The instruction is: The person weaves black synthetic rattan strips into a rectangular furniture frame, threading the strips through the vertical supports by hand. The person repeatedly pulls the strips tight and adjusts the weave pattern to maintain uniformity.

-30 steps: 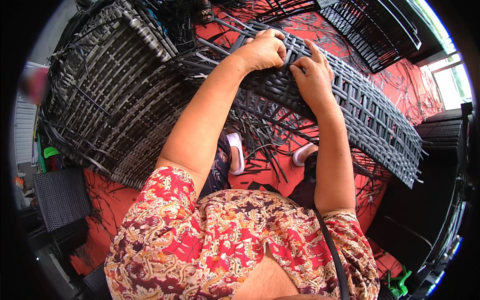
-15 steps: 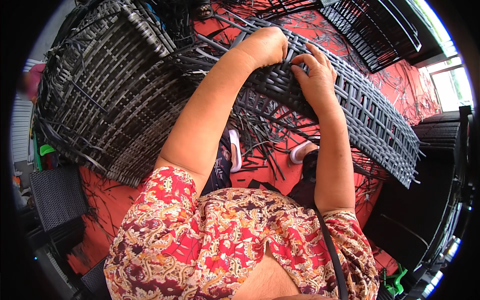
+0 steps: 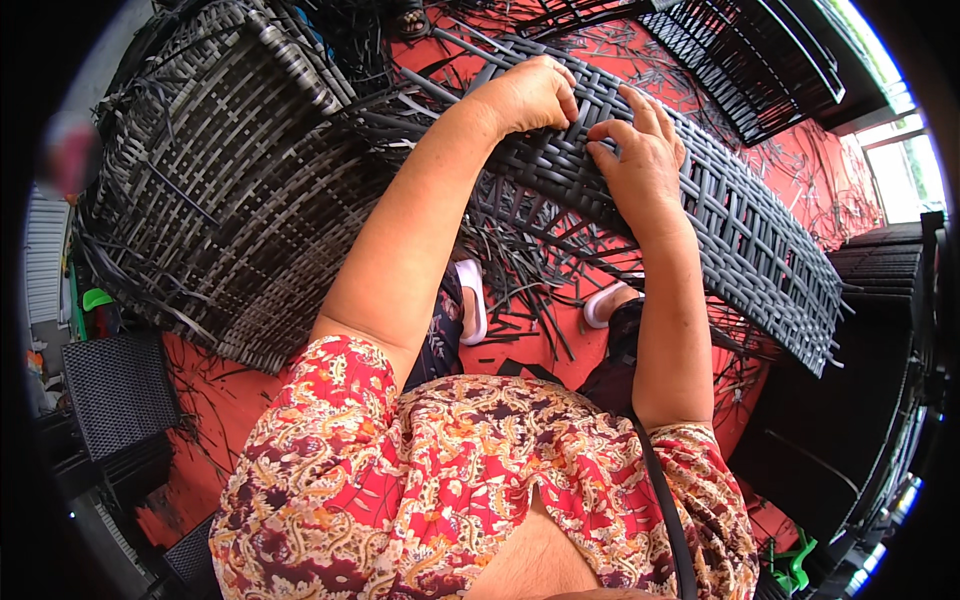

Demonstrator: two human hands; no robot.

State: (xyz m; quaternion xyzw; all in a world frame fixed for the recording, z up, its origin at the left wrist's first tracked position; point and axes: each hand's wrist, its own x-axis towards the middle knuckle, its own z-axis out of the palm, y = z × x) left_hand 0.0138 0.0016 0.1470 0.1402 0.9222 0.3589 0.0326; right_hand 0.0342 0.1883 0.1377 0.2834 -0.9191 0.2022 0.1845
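A long curved panel of dark grey woven plastic wicker (image 3: 745, 235) lies across in front of me, sloping down to the right. Curled fingers of my left hand (image 3: 530, 95) press at its weave near the upper left end; what they pinch is hidden beneath them. Just to the right, my right hand (image 3: 645, 160) rests on the same panel, thumb and forefinger bent with a small gap between them and the other fingers stretched over the strands. Loose strip ends (image 3: 430, 85) stick out at the panel's left end.
A large woven piece (image 3: 240, 190) in black and grey stands at the left. Cut strips (image 3: 525, 270) litter the red floor (image 3: 510, 350) around my feet. A black slatted frame (image 3: 740, 65) is at the upper right, with stacked black pieces (image 3: 830, 400) at the right.
My right hand has shifted slightly right, its thumb and forefinger lifting a little off the weave. The left fingers have changed their bend slightly. The panel stays in place.
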